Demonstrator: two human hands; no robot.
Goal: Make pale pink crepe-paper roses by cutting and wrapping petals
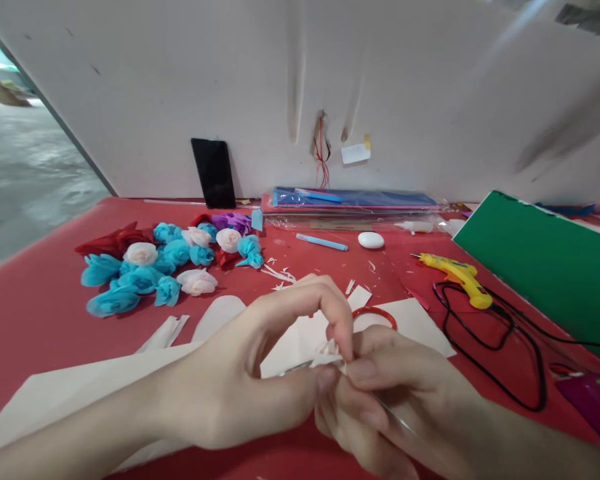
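Close in front of me, a small cream paper rosette (329, 352) is pinched by both hands. My left hand (230, 390) curves over it, thumb and bent forefinger meeting at its edge. From the other side, my right hand (395, 380) has thumb and fingers closed at the base of the rosette. A thin, shiny rod (397, 419) runs along the right palm; whether it joins the rosette is hidden by the fingers. Behind the hands lie cream paper sheets (410, 320) and a red loop handle (377, 311), partly covered by the fingers.
Blue, white, red and purple paper flowers (143, 280) cluster at left. A yellow glue gun (457, 275) with a looped black cord (537, 360) lies right, beside a green board (545, 273). A dark phone (214, 173) leans on the wall. Paper scraps (280, 273) litter the red table.
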